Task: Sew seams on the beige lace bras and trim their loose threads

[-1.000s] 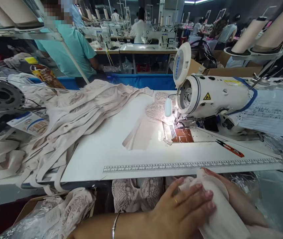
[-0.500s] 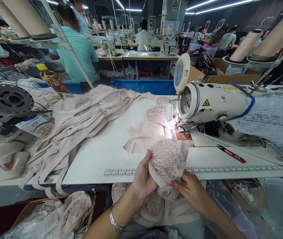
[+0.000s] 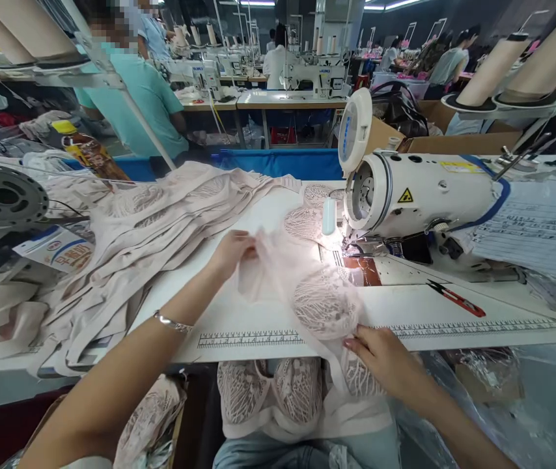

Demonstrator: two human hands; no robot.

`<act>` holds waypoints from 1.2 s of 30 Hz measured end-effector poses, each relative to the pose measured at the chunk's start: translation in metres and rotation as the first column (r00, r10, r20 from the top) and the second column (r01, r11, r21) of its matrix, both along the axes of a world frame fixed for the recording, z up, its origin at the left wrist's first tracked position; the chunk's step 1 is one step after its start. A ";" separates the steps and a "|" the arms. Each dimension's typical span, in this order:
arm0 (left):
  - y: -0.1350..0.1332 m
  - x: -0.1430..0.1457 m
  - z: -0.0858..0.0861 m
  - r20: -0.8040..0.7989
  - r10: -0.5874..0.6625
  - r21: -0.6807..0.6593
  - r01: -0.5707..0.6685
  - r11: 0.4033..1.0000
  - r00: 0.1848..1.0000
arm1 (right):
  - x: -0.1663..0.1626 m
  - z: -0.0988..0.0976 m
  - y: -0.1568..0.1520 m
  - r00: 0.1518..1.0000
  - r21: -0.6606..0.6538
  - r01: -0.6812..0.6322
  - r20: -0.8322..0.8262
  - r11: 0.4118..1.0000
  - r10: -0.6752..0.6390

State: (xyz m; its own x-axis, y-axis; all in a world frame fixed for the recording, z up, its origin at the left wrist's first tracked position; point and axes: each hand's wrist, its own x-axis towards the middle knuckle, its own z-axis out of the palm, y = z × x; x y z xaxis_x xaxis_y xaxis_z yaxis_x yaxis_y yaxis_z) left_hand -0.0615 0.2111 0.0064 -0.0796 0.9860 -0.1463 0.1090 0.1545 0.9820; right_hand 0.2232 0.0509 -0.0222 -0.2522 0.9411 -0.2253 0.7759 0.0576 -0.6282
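Observation:
A pale pink lace bra (image 3: 325, 303) lies on the white sewing table, with one cup near the front edge. My left hand (image 3: 233, 253) pinches its sheer side fabric and holds it out to the left. At the bra's lower right, my right hand (image 3: 386, 359) grips the edge by the cup, its fingertips partly hidden by fabric. Behind it, more lace cups (image 3: 303, 223) lie beside the lit needle area of the sewing machine (image 3: 415, 195). Another lace bra (image 3: 271, 397) rests on my lap, below the table edge.
A long pile of pink bras (image 3: 170, 215) covers the table's left side. Red thread snips (image 3: 456, 298) lie at the right, behind a printed ruler (image 3: 253, 339). A drink bottle (image 3: 93, 153) stands at the back left. Thread cones (image 3: 493, 77) rise at the right.
My left hand has moved from the cup up and left to the side fabric, which is now stretched out. My right hand stays at the cup's lower edge. The bra on my lap is more exposed.

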 end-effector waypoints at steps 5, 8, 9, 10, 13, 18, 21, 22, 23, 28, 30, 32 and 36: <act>-0.029 0.037 -0.012 -0.180 -0.204 0.295 0.251 0.922 0.962 | -0.001 0.013 0.013 0.975 -0.029 -0.057 0.214 0.998 0.062; -0.052 0.085 -0.029 -0.326 -0.589 0.314 0.673 0.670 0.739 | 0.012 0.036 0.022 0.962 -0.081 -0.141 0.225 0.987 0.156; -0.058 0.099 -0.036 -0.480 -0.682 0.305 0.834 0.459 0.552 | 0.021 0.046 0.027 0.952 -0.093 -0.180 0.234 0.979 0.197; -0.061 0.111 -0.042 -0.609 -0.677 0.267 0.911 0.314 0.412 | 0.031 0.056 0.032 0.939 -0.090 -0.205 0.264 0.975 0.222; -0.063 0.135 -0.058 -0.826 -0.491 0.189 0.957 0.221 0.277 | 0.060 0.075 0.056 0.875 0.012 -0.259 0.427 0.966 0.229; -0.041 0.128 -0.062 -0.824 -0.476 0.246 0.951 0.190 0.308 | 0.057 0.039 0.106 0.949 0.266 -0.061 0.314 0.962 -0.026; -0.018 0.117 -0.056 -0.758 -0.594 0.273 0.958 0.087 0.270 | 0.039 0.000 0.121 0.946 0.366 0.114 0.245 0.924 -0.214; -0.012 0.116 -0.054 -0.732 -0.620 0.277 0.955 0.106 0.281 | 0.035 -0.010 0.122 0.935 0.387 0.150 0.244 0.910 -0.258; -0.008 0.116 -0.052 -0.716 -0.624 0.272 0.948 0.166 0.315 | 0.032 -0.017 0.122 0.925 0.407 0.180 0.240 0.895 -0.295; -0.021 0.133 -0.060 -0.889 -0.210 0.238 0.802 0.549 0.407 | 0.029 -0.028 0.117 0.906 0.478 0.228 0.216 0.848 -0.365; -0.033 0.137 -0.065 -0.946 -0.017 0.271 0.821 0.503 0.323 | 0.028 -0.028 0.116 0.910 0.487 0.220 0.211 0.845 -0.358; -0.040 0.137 -0.067 -0.958 0.124 0.287 0.854 0.434 0.259 | 0.026 -0.028 0.117 0.918 0.512 0.193 0.207 0.837 -0.338; -0.042 0.135 -0.064 -0.961 0.218 0.246 0.890 0.384 0.171 | 0.023 -0.032 0.117 0.935 0.562 0.144 0.193 0.815 -0.298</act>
